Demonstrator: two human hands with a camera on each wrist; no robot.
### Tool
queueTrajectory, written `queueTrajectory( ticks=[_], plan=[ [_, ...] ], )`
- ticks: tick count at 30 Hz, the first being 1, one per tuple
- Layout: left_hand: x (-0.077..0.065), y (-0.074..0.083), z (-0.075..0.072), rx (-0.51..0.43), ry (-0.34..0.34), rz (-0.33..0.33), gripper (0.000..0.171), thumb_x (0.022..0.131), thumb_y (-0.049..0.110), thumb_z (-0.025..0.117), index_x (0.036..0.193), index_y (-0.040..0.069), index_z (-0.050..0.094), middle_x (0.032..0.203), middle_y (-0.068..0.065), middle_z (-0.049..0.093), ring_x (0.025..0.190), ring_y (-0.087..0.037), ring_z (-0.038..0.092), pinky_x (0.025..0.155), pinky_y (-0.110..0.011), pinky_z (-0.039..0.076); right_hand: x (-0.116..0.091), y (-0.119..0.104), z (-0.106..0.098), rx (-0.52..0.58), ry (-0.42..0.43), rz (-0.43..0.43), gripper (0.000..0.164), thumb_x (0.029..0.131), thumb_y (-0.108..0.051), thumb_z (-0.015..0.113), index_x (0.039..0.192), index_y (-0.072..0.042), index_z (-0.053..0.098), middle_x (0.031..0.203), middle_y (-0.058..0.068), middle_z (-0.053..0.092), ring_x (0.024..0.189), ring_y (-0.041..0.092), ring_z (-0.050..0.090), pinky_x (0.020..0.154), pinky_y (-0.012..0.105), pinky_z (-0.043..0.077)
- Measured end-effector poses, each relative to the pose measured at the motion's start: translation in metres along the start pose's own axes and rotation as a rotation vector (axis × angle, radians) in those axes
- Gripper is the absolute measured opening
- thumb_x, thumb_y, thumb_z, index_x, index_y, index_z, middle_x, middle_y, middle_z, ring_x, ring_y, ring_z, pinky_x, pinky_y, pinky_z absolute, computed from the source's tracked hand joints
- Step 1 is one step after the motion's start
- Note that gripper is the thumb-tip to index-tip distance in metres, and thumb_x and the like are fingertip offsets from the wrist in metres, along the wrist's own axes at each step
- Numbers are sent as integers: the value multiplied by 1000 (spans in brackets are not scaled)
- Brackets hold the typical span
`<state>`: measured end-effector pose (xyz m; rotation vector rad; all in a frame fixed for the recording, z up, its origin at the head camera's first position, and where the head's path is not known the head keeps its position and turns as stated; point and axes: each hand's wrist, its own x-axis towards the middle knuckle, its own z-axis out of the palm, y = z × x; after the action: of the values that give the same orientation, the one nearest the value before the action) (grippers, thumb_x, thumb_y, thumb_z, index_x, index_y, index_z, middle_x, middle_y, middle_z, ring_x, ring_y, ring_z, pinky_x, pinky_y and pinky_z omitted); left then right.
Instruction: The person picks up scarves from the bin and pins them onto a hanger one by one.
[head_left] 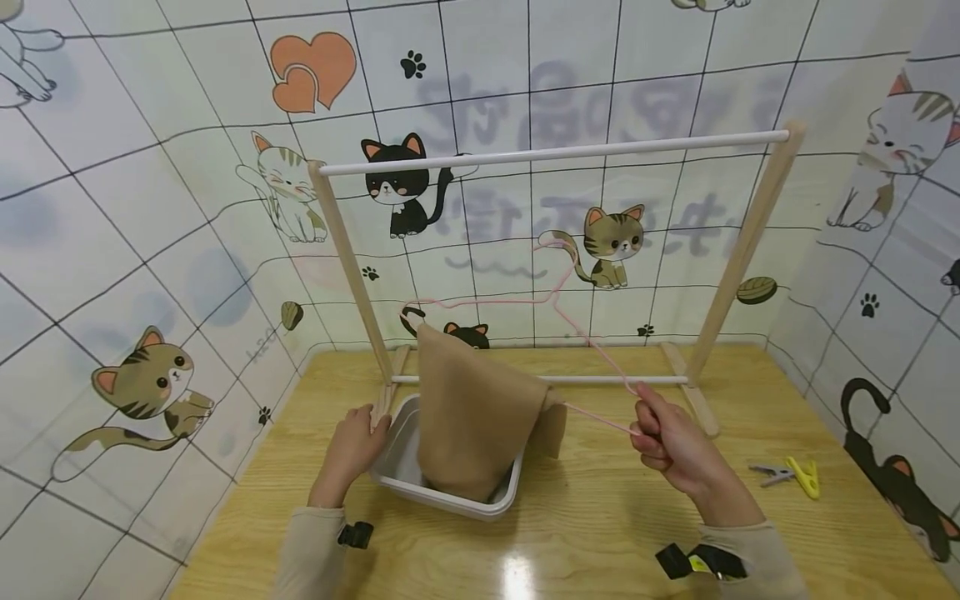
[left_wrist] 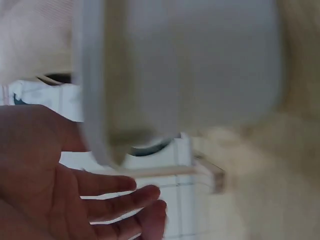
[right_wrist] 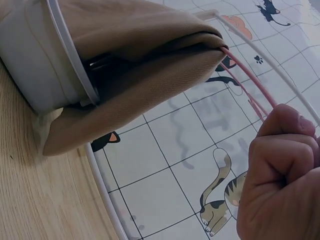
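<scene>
My right hand [head_left: 675, 446] grips one corner of a thin pink clothes hanger [head_left: 487, 301], tilted in the air with its hook [head_left: 555, 243] pointing up. A brown cloth [head_left: 480, 408] hangs folded over the hanger's lower bar. Most of the cloth drops into a grey-white plastic basin [head_left: 442, 497], while a shorter flap falls outside its right side. From the right wrist view, the pink bar [right_wrist: 250, 75] runs out of the fold toward my fist [right_wrist: 285, 165]. My left hand [head_left: 352, 442] is at the basin's left rim, its fingers [left_wrist: 112, 182] extended past the corner.
Behind the basin stands a wooden rack with a white top rail [head_left: 555, 154] and a lower rail [head_left: 600, 379]. A grey clothespin [head_left: 772, 474] and a yellow clothespin [head_left: 806, 478] lie on the wood-grain table [head_left: 600, 533] at right. Cat-print walls enclose the table.
</scene>
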<state>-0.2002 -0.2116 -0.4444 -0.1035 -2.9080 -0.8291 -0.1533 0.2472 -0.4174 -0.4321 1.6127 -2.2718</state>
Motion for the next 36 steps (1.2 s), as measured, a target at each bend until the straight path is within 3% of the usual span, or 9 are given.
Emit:
queueTrajectory(
  ticks=[3,5,7,13,19,26,36],
  plan=[
    [-3,-13,6,-112,-71,-58,39,107,18,50,125,-15,62,102,-27,69,82,-35,69,70,-45,59,-1,0,-5,23,-29,-8,52,114,-39,19,68,-14,21,57,0,19,49,17,6,44,35,0],
    [-4,-17,9,-207,-100,-91,35,108,17,49,120,-11,67,93,-18,71,72,-22,65,59,-35,55,-2,0,-8,39,-45,-8,52,114,-39,18,69,-14,22,57,0,19,49,16,6,44,34,0],
    [-6,-19,11,-282,-110,-114,33,108,18,51,117,-7,70,90,-14,71,68,-17,62,54,-31,52,-3,0,-10,54,-61,-5,52,114,-39,17,69,-14,21,57,0,18,48,16,6,44,34,0],
    [-8,-20,11,-320,-75,-131,32,107,16,51,115,-9,69,93,-16,71,70,-18,62,55,-31,52,-6,-7,-15,106,-102,6,51,114,-39,14,70,-14,19,58,0,18,48,16,4,43,31,-1],
    [-7,-23,12,-326,-31,-162,34,108,15,48,118,-13,66,95,-21,70,71,-20,62,55,-31,51,-11,-18,-24,227,-192,0,50,114,-38,9,71,-14,19,62,1,14,48,10,5,42,26,-1],
    [-3,-28,15,-322,-1,-194,36,108,15,48,120,-15,63,102,-26,69,81,-26,67,63,-32,55,-18,-33,-37,290,-219,-28,50,113,-37,7,73,-13,23,64,2,12,48,10,6,42,24,1],
    [9,-34,20,-332,65,-194,36,108,15,48,116,-16,64,100,-28,69,80,-27,66,63,-31,54,-33,-52,-55,370,-305,-54,49,112,-39,4,73,-12,18,64,1,11,47,9,6,39,23,2]
  ],
)
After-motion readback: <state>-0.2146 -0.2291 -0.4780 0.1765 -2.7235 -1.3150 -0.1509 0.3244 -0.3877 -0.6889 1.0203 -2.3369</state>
